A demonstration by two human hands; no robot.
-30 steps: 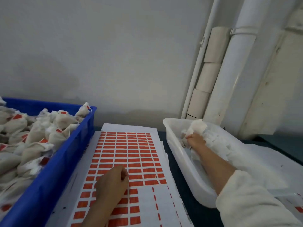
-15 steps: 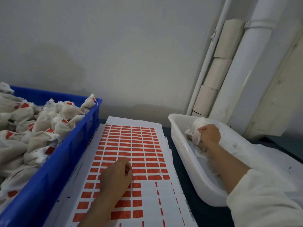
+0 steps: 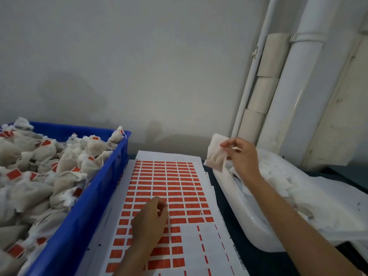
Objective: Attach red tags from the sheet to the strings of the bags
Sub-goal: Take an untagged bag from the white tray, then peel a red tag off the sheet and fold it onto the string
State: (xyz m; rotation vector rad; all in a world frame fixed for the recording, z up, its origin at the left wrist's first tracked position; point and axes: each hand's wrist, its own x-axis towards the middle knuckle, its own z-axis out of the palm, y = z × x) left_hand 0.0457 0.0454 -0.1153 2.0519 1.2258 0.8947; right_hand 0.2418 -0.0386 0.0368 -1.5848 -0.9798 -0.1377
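One bag (image 3: 216,156) is pinched by the right hand (image 3: 242,156) betw. thumb and fingertips, held up in the air above the far-left corner of the white tray (image 3: 245,214), w/ the bag hanging to the left of the grip. Its string can't be made out. More white bags (image 3: 278,176) are heaped in that tray, below and to the right of the hand.

The left hand (image 3: 151,220) is rested on the tag sheet (image 3: 207,257), fingers curled in at the sheet's middle rows; whether a tag is pinched under the fingertips can't be told. Red tags (image 3: 171,176) are seen in full rows on the far part of the sheet; on the near right part only thin red slivers are left on white backing.

The sheet is laid betw. the blue crate (image 3: 83,222) on the left and the tray on the right. Its left edge is tucked against the crate wall; a dark strip of counter (image 3: 233,248) is left bare betw. the sheet's right edge and the tray. Open air is found above the sheet, betw. the two hands. The crate is piled w/ tagged bags (image 3: 39,176), heaped above its rim. A wall and white pipes (image 3: 294,96) are close behind.
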